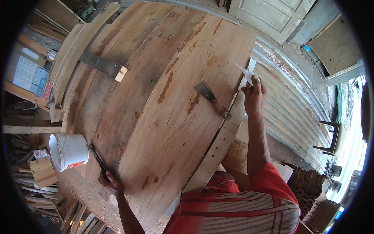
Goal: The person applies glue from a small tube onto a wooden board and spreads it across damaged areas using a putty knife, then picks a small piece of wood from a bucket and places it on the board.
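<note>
My right hand (254, 96) is closed around a small white bottle with a thin pointed tip (247, 75), at the right edge of the wide wooden panel (156, 113). The tip points up and left over the wood. At the lower left, my left hand (110, 182) has its fingers around the near end of a long, slim dark tool (98, 158); its kind is not clear. Between the hands, nearer the right one, lies a putty knife (211, 98) with a wooden handle. Dark brown patches mark the panel along its seams.
A white bucket (74, 151) stands left of the dark tool. Farther up, a flat dark blade with a pale wooden block (121, 74) lies on the panel. Curved wooden pieces (80, 50) rest along its far left. Corrugated sheets (292, 101) and stacked roof tiles (307, 187) are at the right.
</note>
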A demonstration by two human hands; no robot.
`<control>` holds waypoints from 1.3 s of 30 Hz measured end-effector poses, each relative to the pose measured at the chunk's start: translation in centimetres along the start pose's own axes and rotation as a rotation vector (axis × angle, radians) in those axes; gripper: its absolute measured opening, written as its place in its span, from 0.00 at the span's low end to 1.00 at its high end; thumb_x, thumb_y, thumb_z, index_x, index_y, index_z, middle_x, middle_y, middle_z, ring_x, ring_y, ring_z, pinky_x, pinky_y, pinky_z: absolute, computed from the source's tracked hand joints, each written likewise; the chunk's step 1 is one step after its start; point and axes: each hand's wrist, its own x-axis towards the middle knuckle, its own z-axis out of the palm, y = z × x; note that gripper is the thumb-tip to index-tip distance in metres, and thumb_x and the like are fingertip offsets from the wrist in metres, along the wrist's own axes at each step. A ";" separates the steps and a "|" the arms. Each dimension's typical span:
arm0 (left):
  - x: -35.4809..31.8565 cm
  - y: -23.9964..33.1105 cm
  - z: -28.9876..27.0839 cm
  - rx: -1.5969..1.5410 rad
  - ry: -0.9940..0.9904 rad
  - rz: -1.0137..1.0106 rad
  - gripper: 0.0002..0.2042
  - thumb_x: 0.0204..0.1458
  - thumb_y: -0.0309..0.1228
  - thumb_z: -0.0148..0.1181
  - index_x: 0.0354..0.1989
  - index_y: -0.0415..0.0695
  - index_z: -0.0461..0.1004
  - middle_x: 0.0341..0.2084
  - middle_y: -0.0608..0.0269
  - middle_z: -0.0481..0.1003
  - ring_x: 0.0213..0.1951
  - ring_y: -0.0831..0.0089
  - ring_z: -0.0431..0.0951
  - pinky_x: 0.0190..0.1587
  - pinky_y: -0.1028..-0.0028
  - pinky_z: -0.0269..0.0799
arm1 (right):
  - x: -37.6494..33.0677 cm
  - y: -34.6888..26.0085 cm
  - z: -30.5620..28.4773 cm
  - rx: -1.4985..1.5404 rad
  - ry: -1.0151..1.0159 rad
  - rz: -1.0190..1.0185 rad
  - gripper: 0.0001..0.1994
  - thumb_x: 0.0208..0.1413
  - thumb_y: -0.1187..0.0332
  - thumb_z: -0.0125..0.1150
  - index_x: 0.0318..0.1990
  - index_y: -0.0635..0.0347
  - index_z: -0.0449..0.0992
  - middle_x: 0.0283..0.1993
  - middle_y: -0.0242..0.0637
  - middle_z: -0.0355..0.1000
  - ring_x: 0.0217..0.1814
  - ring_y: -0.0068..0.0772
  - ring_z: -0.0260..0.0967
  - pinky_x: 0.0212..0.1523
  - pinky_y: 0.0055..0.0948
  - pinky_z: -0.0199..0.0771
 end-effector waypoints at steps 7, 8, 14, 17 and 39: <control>-0.3 -1.1 -0.1 0.048 -0.024 0.024 0.22 0.68 0.43 0.53 0.54 0.32 0.74 0.46 0.39 0.75 0.47 0.43 0.74 0.52 0.49 0.67 | -1.0 0.1 -0.6 0.052 0.066 0.013 0.10 0.68 0.60 0.63 0.45 0.57 0.80 0.30 0.24 0.72 0.30 0.16 0.67 0.35 0.27 0.77; -0.2 -1.5 -0.1 0.056 -0.029 0.034 0.22 0.68 0.43 0.53 0.54 0.32 0.74 0.46 0.39 0.75 0.47 0.43 0.74 0.52 0.49 0.67 | -1.2 0.3 -0.6 0.049 0.057 0.016 0.10 0.68 0.60 0.63 0.45 0.57 0.80 0.30 0.24 0.72 0.30 0.16 0.68 0.35 0.27 0.77; -0.2 -1.7 -0.1 0.081 -0.032 0.043 0.21 0.69 0.42 0.52 0.53 0.32 0.74 0.46 0.39 0.75 0.48 0.42 0.73 0.53 0.49 0.67 | -1.0 1.0 -0.3 0.029 0.031 0.008 0.12 0.68 0.60 0.63 0.46 0.60 0.81 0.30 0.25 0.71 0.30 0.16 0.67 0.36 0.27 0.78; 0.0 -1.1 0.2 0.051 -0.024 0.035 0.21 0.69 0.42 0.52 0.53 0.32 0.74 0.46 0.39 0.75 0.48 0.43 0.73 0.52 0.49 0.67 | -0.6 1.8 -1.0 0.006 0.039 -0.001 0.13 0.68 0.59 0.63 0.46 0.60 0.81 0.29 0.25 0.70 0.29 0.16 0.65 0.36 0.26 0.76; -0.1 -1.1 -0.1 0.066 -0.043 0.050 0.21 0.69 0.43 0.52 0.53 0.34 0.74 0.44 0.42 0.76 0.47 0.45 0.73 0.50 0.50 0.67 | 3.3 1.4 2.6 -0.207 -0.025 -0.091 0.12 0.67 0.60 0.63 0.34 0.57 0.78 0.23 0.24 0.67 0.23 0.16 0.61 0.34 0.27 0.77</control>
